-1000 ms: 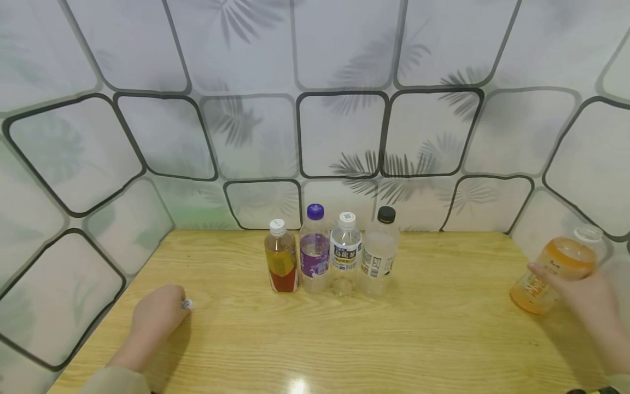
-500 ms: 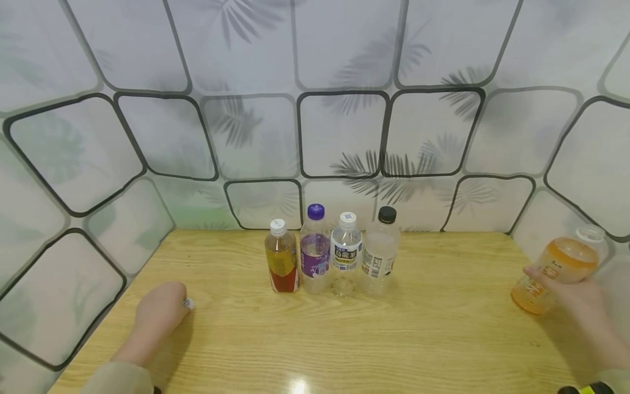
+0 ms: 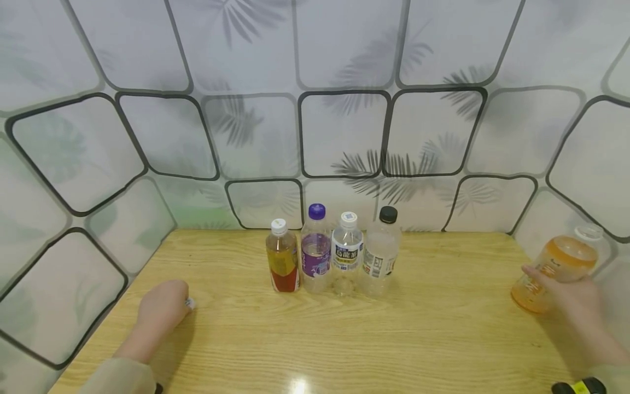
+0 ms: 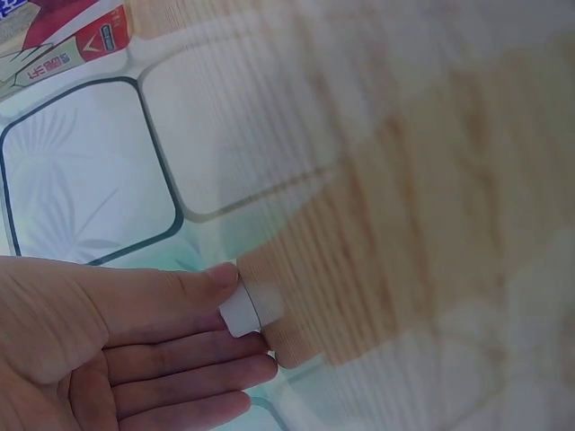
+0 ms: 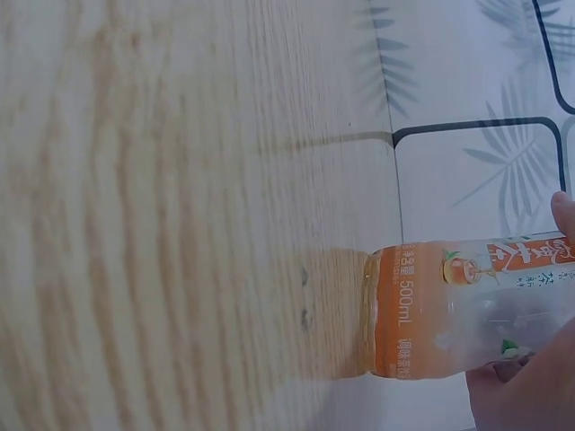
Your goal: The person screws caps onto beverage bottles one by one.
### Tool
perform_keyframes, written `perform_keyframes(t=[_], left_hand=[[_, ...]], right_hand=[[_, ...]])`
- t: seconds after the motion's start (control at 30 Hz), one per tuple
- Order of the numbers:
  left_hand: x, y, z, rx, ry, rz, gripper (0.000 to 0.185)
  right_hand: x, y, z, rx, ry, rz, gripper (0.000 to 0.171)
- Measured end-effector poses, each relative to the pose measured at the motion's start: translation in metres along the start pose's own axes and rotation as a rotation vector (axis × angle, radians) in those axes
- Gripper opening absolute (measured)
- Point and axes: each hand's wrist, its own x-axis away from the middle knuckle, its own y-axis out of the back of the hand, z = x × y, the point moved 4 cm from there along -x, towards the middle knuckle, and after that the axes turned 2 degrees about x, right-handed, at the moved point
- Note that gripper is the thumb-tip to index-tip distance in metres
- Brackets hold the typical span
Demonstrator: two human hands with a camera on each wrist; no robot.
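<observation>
At the left of the table, my left hand [image 3: 162, 309] pinches a small white bottle cap [image 4: 240, 312] between thumb and forefinger, close over the wood. The other fingers lie fairly straight in the left wrist view. On the far right, my right hand [image 3: 578, 298] grips a clear plastic drink bottle [image 5: 418, 310] with an orange label. Its base is at the tabletop, and it appears leaning to the right in the head view. No coloured cap shows on its pale neck. Part of the bottle is behind my fingers.
Several bottles stand in a row at mid-table: one with a yellow-red label [image 3: 283, 265], a purple-capped one [image 3: 315, 257], a white-capped one [image 3: 346, 254], a black-capped one [image 3: 380, 257]. A patterned wall [image 3: 344, 137] encloses the wooden table [image 3: 394, 339]. A red-and-white carton [image 4: 63, 45] shows in the left wrist view.
My left hand has shifted slightly up and right with the cap. My right thumb has slid a little to the left on the bottle. The standing bottles have stayed in place.
</observation>
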Motion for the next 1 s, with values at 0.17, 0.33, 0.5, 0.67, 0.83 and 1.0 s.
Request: perform_keyframes(t=[0.17, 0.33, 0.5, 0.67, 0.83, 1.0], left_hand=[[0.000, -0.001, 0.000, -0.010, 0.003, 0.004, 0.036], [0.000, 0.000, -0.001, -0.023, -0.013, -0.011, 0.033], [0.000, 0.003, -0.003, -0.027, -0.013, -0.023, 0.031], [-0.001, 0.004, -0.004, -0.024, -0.007, -0.009, 0.029], [-0.001, 0.004, -0.005, -0.030, -0.014, 0.000, 0.025], [-0.001, 0.006, -0.006, -0.030, -0.021, -0.010, 0.025]], right_hand=[[-0.001, 0.001, 0.003, 0.010, -0.011, 0.004, 0.103], [-0.002, 0.001, 0.005, 0.025, -0.019, 0.004, 0.101], [-0.005, 0.002, 0.005, 0.026, -0.023, 0.001, 0.103], [-0.006, 0.002, 0.004, 0.052, -0.022, 0.012, 0.105], [-0.004, 0.002, 0.008, 0.098, -0.013, 0.012, 0.107], [-0.001, 0.002, 0.012, 0.131, 0.018, 0.013, 0.103]])
